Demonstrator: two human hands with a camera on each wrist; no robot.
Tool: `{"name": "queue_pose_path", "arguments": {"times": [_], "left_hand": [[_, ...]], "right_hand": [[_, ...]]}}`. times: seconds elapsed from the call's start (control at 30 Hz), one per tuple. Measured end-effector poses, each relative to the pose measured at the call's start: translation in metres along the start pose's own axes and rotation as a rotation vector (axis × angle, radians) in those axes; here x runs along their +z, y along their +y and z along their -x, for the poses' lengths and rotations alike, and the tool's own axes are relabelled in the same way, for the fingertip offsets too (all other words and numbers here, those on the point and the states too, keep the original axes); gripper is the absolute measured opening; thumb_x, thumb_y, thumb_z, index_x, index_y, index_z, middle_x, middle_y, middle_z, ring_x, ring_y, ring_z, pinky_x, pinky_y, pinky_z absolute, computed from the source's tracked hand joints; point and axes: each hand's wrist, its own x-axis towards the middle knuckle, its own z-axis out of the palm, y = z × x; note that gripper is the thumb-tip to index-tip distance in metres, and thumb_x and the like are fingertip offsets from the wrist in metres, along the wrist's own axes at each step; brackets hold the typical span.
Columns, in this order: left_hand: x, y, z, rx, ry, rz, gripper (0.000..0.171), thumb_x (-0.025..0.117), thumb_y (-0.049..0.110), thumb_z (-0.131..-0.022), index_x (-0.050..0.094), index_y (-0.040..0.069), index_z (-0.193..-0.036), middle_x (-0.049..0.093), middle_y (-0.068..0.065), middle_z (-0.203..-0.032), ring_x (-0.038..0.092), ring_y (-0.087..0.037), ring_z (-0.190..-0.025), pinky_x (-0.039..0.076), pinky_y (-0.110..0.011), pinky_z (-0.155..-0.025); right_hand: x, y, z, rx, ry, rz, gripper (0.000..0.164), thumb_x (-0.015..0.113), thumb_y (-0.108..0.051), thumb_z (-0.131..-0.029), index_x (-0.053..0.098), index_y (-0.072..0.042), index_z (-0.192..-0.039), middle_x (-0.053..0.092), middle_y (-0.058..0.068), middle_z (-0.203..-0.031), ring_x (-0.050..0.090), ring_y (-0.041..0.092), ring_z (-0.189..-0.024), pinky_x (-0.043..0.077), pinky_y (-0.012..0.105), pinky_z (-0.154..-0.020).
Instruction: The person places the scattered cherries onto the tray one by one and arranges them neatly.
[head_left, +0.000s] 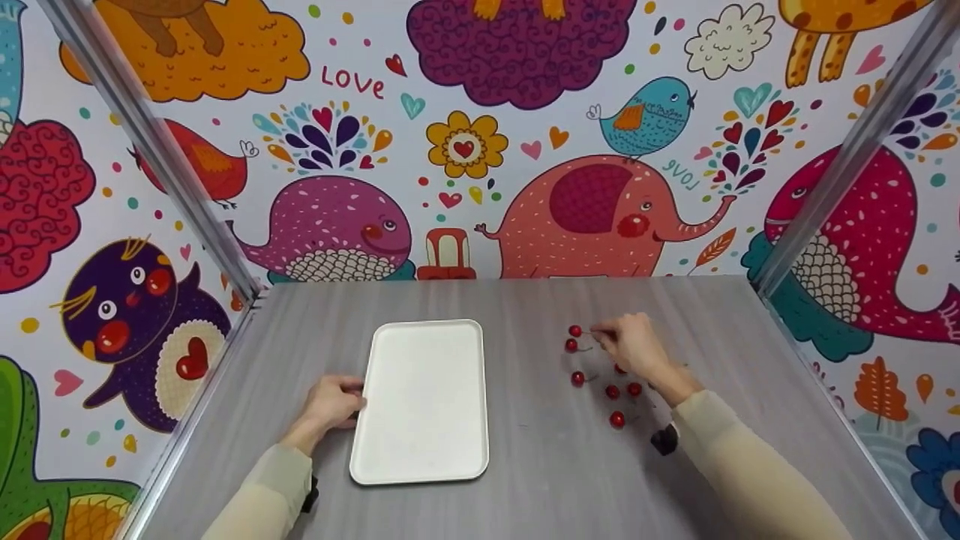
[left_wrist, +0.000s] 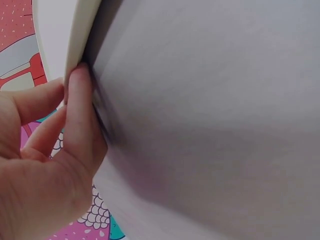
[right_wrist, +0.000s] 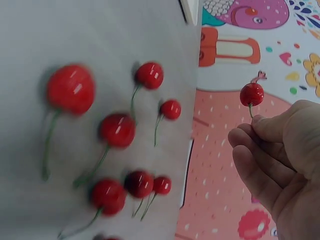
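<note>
Between thumb and fingertips, my right hand [head_left: 634, 346] pinches the green stem of a red cherry [right_wrist: 251, 94]. In the right wrist view this cherry stands out against the patterned wall, above the fingertips. Several other cherries [right_wrist: 117, 130] with green stems lie on the table below and to the left of that hand. A white rectangular tray [head_left: 424, 401] with a low rim lies left of the cherries. My left hand [head_left: 328, 405] grips the tray's left edge, and the left wrist view shows the thumb and fingers [left_wrist: 80, 105] at its rim.
Grey wood-grain table [head_left: 525, 480] lies under everything. Patterned walls [head_left: 465, 97] rise at the back and both sides, with metal posts [head_left: 832, 165] at the rear corners. The tray's surface shows plain white. Black wrist bands [head_left: 664, 439] sit on the forearms.
</note>
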Motion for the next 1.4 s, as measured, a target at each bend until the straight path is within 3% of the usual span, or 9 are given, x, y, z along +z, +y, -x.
{"name": "queue_pose_path", "arguments": {"times": [0.17,0.4,0.6,0.77,1.4], "left_hand": [[0.0,-0.003,-0.001,0.009,0.0,-0.008,0.046,0.07,-0.005,-0.094,0.071,-0.012,-0.14,0.075,-0.016,-0.103,0.075,-0.019,-0.085,0.071,-0.037,-0.072],[0.001,-0.005,-0.002,0.008,0.007,-0.017,0.046,0.07,-0.003,-0.095,0.071,-0.011,-0.141,0.075,-0.018,-0.107,0.075,-0.02,-0.087,0.071,-0.038,-0.074],[0.002,-0.004,-0.003,0.005,0.01,-0.017,0.045,0.07,-0.003,-0.096,0.072,-0.01,-0.139,0.076,-0.017,-0.108,0.075,-0.019,-0.087,0.071,-0.037,-0.072],[0.001,-0.004,-0.002,0.004,0.008,-0.019,0.045,0.071,-0.003,-0.096,0.072,-0.01,-0.14,0.076,-0.016,-0.106,0.074,-0.019,-0.088,0.071,-0.036,-0.072],[0.001,-0.001,0.0,-0.003,-0.009,0.031,0.047,0.07,-0.005,-0.095,0.069,-0.014,-0.141,0.075,-0.02,-0.109,0.076,-0.019,-0.084,0.072,-0.041,-0.075]], "right_hand": [[0.013,-0.013,-0.016,-0.098,0.019,-0.036,0.013,0.077,-0.002,-0.103,0.088,0.002,-0.108,0.084,0.014,-0.087,0.061,0.008,-0.066,0.051,0.022,-0.06],[0.03,-0.035,-0.034,-0.079,-0.015,-0.104,0.016,0.076,-0.004,-0.105,0.088,0.0,-0.114,0.084,0.012,-0.09,0.063,0.008,-0.066,0.057,0.024,-0.063],[0.046,-0.051,-0.045,-0.098,-0.013,-0.096,0.015,0.076,-0.005,-0.105,0.088,0.0,-0.113,0.087,0.013,-0.098,0.072,0.015,-0.076,0.069,0.041,-0.073],[0.061,-0.062,-0.056,-0.141,0.002,-0.102,0.015,0.076,-0.001,-0.103,0.088,0.001,-0.111,0.087,0.016,-0.102,0.081,0.024,-0.084,0.072,0.048,-0.081],[0.119,-0.116,-0.098,-0.033,-0.104,-0.111,0.02,0.072,-0.007,-0.108,0.089,-0.007,-0.119,0.087,0.014,-0.108,0.068,0.018,-0.081,0.066,0.037,-0.077]]}}
